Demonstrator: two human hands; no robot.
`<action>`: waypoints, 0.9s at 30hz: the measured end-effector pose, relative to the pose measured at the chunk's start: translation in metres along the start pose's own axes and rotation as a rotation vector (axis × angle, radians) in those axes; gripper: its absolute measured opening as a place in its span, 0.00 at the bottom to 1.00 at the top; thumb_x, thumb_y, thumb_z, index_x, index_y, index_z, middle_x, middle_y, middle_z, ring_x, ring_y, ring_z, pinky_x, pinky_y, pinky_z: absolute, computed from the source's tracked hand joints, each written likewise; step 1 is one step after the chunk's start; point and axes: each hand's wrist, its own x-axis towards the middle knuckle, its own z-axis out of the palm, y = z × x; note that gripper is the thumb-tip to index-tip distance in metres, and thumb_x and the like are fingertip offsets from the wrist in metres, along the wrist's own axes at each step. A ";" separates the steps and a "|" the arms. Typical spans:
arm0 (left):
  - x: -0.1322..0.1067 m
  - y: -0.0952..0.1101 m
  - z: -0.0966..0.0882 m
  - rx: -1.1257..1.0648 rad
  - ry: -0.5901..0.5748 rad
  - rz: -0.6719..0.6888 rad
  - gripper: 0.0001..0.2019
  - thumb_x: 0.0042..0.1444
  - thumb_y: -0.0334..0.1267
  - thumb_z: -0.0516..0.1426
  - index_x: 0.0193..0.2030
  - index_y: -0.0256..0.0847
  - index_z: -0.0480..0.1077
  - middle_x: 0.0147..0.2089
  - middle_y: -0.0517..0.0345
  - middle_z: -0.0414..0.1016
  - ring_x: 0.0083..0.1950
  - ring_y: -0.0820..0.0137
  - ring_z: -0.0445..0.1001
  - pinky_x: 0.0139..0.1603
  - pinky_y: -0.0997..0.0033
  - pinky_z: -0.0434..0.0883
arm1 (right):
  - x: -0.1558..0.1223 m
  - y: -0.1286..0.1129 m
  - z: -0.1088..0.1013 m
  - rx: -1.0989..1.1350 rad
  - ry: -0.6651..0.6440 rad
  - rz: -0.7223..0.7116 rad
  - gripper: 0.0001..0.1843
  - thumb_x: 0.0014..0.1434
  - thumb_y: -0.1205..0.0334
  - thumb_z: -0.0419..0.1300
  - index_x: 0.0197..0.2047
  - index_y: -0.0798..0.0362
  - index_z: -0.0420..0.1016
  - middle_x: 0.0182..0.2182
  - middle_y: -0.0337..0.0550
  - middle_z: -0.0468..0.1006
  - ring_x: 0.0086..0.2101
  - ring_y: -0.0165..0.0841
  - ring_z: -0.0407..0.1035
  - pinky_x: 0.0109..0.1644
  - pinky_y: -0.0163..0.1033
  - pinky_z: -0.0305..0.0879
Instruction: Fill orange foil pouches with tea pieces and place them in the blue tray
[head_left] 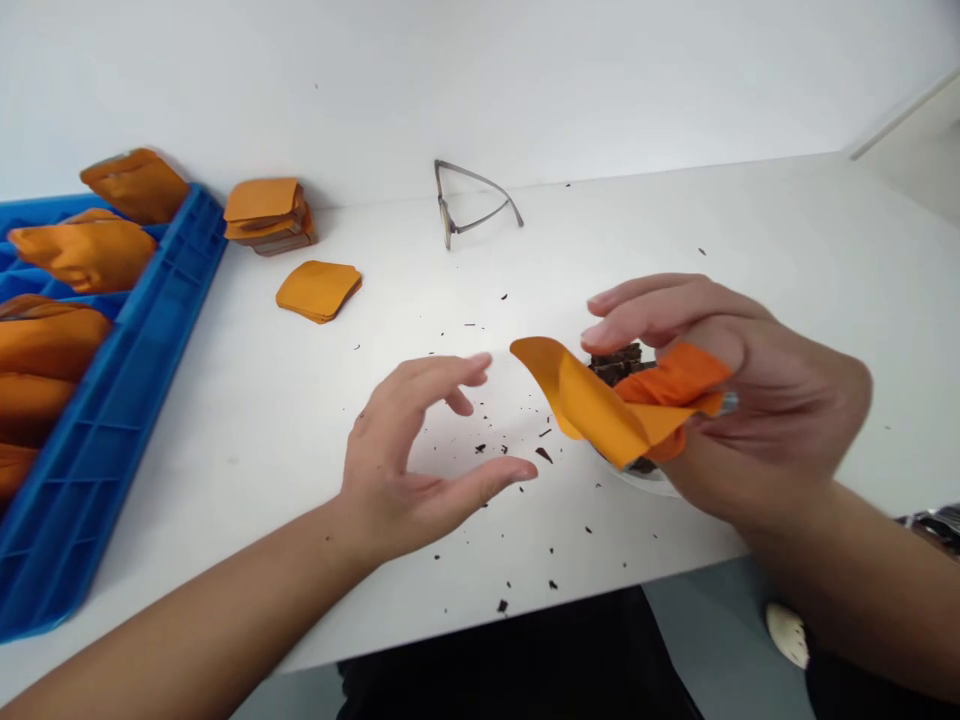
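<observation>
My left hand [409, 460] is over the white table, empty, its thumb and fingers spread in a C shape. My right hand [795, 400] pinches a small flat orange pouch [596, 400] by its right end, and the pouch's free end curves toward my left hand. Brighter orange coverings [682, 372], perhaps finger cots, show around the pinching fingers. Behind and below the pouch, a white bowl [649, 483] holds dark brown flaky chunks [616, 362]. The pouch and my right hand hide most of that bowl.
Dark crumbs [544, 455] lie scattered over the table [300, 420]. At the back left are a thick stack of orange pouches [262, 205] and a thinner one [316, 288]. A blue crate [120, 420] on the left holds filled orange pouches [90, 250]. Eyeglasses [480, 222] rest near the wall.
</observation>
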 end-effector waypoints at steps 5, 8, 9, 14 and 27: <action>-0.002 -0.004 -0.002 -0.009 0.045 -0.043 0.43 0.42 0.49 0.76 0.65 0.47 0.68 0.56 0.48 0.74 0.48 0.62 0.76 0.47 0.56 0.79 | 0.002 0.005 -0.001 0.090 -0.134 -0.039 0.08 0.59 0.62 0.70 0.32 0.48 0.74 0.41 0.40 0.83 0.47 0.36 0.77 0.58 0.51 0.77; 0.003 0.000 -0.004 -0.033 -0.027 -0.056 0.41 0.40 0.47 0.77 0.62 0.46 0.69 0.56 0.48 0.75 0.54 0.57 0.76 0.55 0.52 0.77 | 0.002 0.007 0.000 0.153 -0.275 -0.011 0.11 0.60 0.59 0.70 0.31 0.50 0.74 0.42 0.41 0.84 0.51 0.36 0.75 0.59 0.49 0.75; 0.006 0.002 -0.005 -0.074 -0.100 -0.068 0.37 0.42 0.46 0.76 0.60 0.46 0.70 0.54 0.50 0.77 0.54 0.58 0.77 0.56 0.52 0.77 | 0.002 0.007 0.000 0.168 -0.333 -0.004 0.11 0.60 0.59 0.70 0.30 0.50 0.73 0.42 0.42 0.84 0.52 0.35 0.75 0.60 0.48 0.74; 0.019 0.017 -0.008 -0.467 -0.749 -0.378 0.30 0.43 0.46 0.75 0.53 0.48 0.73 0.46 0.58 0.80 0.43 0.65 0.80 0.46 0.65 0.80 | 0.001 0.006 0.002 0.209 -0.491 -0.006 0.09 0.59 0.65 0.69 0.30 0.51 0.74 0.44 0.41 0.84 0.52 0.33 0.74 0.67 0.48 0.68; 0.015 0.020 -0.004 -0.800 -0.808 -0.362 0.42 0.34 0.40 0.79 0.59 0.52 0.71 0.47 0.51 0.78 0.49 0.55 0.81 0.46 0.57 0.84 | 0.003 0.002 0.003 0.212 -0.554 -0.008 0.06 0.62 0.63 0.67 0.33 0.49 0.76 0.44 0.39 0.84 0.53 0.33 0.75 0.67 0.51 0.68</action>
